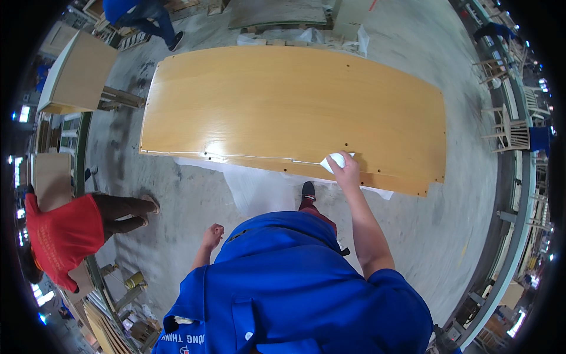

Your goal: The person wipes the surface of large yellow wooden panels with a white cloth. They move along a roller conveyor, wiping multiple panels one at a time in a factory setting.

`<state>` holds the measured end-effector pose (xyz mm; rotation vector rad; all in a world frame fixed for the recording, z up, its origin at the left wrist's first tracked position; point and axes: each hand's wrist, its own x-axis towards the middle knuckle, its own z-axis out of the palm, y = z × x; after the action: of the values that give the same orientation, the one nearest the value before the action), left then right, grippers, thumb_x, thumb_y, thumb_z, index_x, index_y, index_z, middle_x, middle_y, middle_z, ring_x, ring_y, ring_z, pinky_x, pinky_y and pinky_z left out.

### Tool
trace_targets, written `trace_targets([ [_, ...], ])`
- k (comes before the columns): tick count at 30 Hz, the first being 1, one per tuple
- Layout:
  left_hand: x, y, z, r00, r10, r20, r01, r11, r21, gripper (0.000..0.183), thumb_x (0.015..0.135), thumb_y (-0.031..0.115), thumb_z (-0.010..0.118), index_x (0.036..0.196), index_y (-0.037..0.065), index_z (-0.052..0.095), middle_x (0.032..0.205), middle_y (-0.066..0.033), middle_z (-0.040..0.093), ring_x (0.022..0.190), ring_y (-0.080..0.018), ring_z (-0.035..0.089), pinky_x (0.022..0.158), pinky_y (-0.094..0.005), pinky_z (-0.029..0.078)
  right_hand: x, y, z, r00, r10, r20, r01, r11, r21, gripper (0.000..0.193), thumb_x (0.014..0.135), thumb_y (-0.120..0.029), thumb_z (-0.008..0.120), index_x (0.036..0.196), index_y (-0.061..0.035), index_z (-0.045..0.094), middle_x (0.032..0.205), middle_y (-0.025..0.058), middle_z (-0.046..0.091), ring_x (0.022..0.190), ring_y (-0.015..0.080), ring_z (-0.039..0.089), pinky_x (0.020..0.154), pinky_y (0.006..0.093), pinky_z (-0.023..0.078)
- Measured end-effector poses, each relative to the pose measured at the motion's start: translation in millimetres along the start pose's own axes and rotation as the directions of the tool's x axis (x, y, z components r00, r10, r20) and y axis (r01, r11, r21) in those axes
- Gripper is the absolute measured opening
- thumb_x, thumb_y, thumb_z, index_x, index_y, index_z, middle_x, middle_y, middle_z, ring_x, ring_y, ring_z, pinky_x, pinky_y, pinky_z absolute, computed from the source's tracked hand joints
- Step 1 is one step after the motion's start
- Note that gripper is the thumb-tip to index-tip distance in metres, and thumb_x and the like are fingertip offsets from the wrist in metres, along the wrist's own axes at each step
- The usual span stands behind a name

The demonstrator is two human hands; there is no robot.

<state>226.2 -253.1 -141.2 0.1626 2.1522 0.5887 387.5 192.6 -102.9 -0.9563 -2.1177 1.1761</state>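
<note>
R hand (348, 171) has fingers wrapped round white cone-tipped applicator (331, 162), L hand (213, 236) curled, prob. empty; over-squeezing might blob white bead (304, 161) past edge of wood panel (283, 106).

White block lettering runs across the blue shirt (318, 271) toward seven o'clock, above a small red-and-white emblem (184, 350). Toward eight o'clock, a co-worker's red shirt (65, 227) carries orange lettering, too small to read.
</note>
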Motion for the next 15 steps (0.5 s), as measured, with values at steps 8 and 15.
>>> trace_targets([
  [8, 15, 45, 28, 0.999, 0.034, 0.024, -0.034, 0.999, 0.007, 0.030, 0.085, 0.026, 0.053, 0.098, 0.000, 0.061, 0.082, -0.0100, 0.066, 0.069, -0.0178, 0.064, 0.065, -0.0302, 0.052, -12, 42, -82, 0.978, 0.113, -0.177, -0.123, 0.991, -0.044, 0.033, 0.078, -0.030, 0.071, 0.089, -0.0001, 0.063, 0.076, 0.0158, 0.067, 0.069, 0.0272, 0.066, 0.062, 0.0334, 0.050],
  [15, 19, 76, 53, 0.992, 0.114, 0.059, -0.119, 0.989, 0.085, 0.032, 0.084, 0.027, 0.055, 0.098, -0.002, 0.061, 0.080, -0.0110, 0.066, 0.066, -0.0179, 0.063, 0.063, -0.0307, 0.051, -21, 70, -137, 0.947, 0.100, -0.306, -0.138, 0.985, -0.108, 0.029, 0.080, -0.024, 0.071, 0.091, 0.0011, 0.063, 0.075, 0.0129, 0.067, 0.067, 0.0196, 0.065, 0.062, 0.0306, 0.049],
])
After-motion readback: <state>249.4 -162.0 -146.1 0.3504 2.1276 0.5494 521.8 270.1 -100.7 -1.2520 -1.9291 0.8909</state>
